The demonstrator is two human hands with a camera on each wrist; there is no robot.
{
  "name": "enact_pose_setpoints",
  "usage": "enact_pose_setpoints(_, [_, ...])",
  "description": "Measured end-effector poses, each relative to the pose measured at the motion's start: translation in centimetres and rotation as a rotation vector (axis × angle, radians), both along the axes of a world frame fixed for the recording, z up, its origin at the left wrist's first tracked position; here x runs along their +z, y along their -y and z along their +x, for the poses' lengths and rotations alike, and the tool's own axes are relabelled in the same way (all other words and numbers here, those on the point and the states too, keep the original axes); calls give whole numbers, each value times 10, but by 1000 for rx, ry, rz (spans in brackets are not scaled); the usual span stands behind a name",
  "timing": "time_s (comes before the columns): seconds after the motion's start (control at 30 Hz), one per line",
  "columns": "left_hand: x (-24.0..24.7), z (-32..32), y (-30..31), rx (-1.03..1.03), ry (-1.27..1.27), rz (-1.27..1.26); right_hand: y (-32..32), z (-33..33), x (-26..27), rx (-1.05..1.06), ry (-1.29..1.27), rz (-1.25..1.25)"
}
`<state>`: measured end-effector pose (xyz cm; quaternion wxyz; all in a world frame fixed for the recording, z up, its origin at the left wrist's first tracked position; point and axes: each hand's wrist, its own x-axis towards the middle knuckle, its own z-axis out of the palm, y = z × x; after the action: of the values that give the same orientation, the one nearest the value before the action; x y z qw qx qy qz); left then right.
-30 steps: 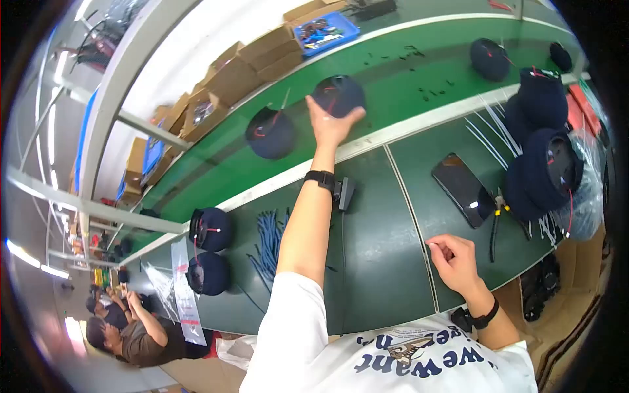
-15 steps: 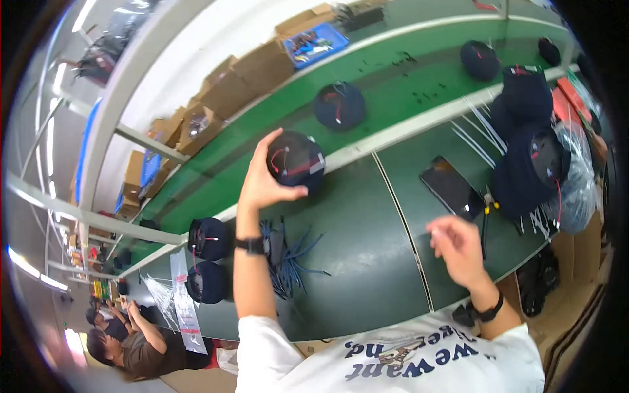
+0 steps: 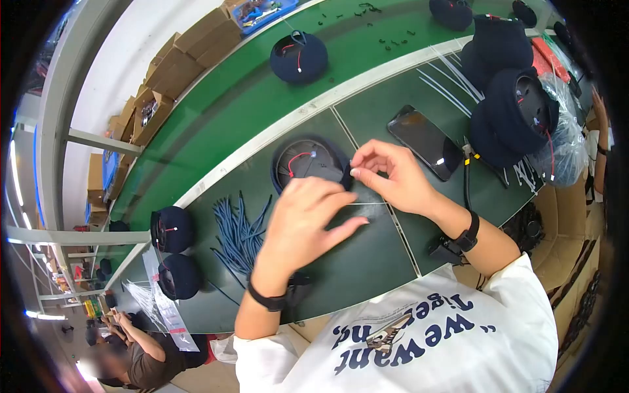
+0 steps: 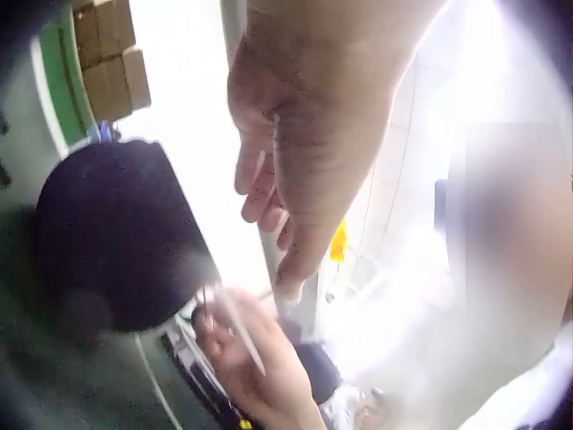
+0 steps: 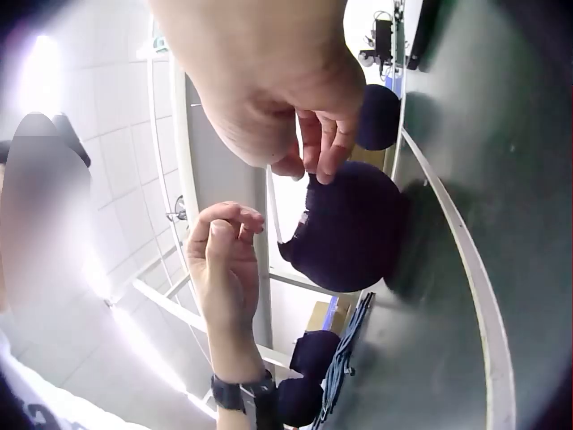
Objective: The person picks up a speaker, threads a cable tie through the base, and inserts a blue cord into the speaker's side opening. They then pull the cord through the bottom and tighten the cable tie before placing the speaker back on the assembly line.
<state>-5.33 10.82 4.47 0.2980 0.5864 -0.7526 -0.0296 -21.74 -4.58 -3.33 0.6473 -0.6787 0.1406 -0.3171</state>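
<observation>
A round navy fabric-covered shell (image 3: 308, 160) rests on the dark green table, its black inside facing up with a red wire and a small white connector. My right hand (image 3: 396, 177) is at its right rim, thumb and fingers pinching a thin white cable tie (image 5: 273, 202) that rises from the rim. My left hand (image 3: 308, 223) hovers in front of the shell, overlapping its near edge in the head view. Its fingers are loosely bent and hold nothing; the right wrist view shows this left hand (image 5: 228, 269) apart from the shell.
A bundle of blue cords (image 3: 239, 229) lies to the left, beside two more shells (image 3: 177, 252). To the right are a phone (image 3: 426, 141), yellow-and-black cutters (image 3: 468, 160), white cable ties (image 3: 452, 82) and stacked shells (image 3: 517, 124). Another shell (image 3: 299, 57) sits on the green strip beyond.
My left hand reached to the green strip, brought a shell back onto the table and let go. My right hand moved from the near table to the shell's rim. The view shifted.
</observation>
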Motion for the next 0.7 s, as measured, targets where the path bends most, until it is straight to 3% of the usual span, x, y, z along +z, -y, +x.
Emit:
enact_pose_setpoints(0.17, [-29,-6,11,-29,4,28,5,4,-5,45,19,221])
enact_pose_setpoints(0.23, [-22,0,11,-3,-98,-24,11,0,-2,99,32,383])
enact_pose_setpoints(0.43, [-16,13,6,70,-117,101,23,-10,-9,284,-12,546])
enact_pose_setpoints(0.7, [-21,14,6,79,-124,92,13,-10,-7,372,-69,523])
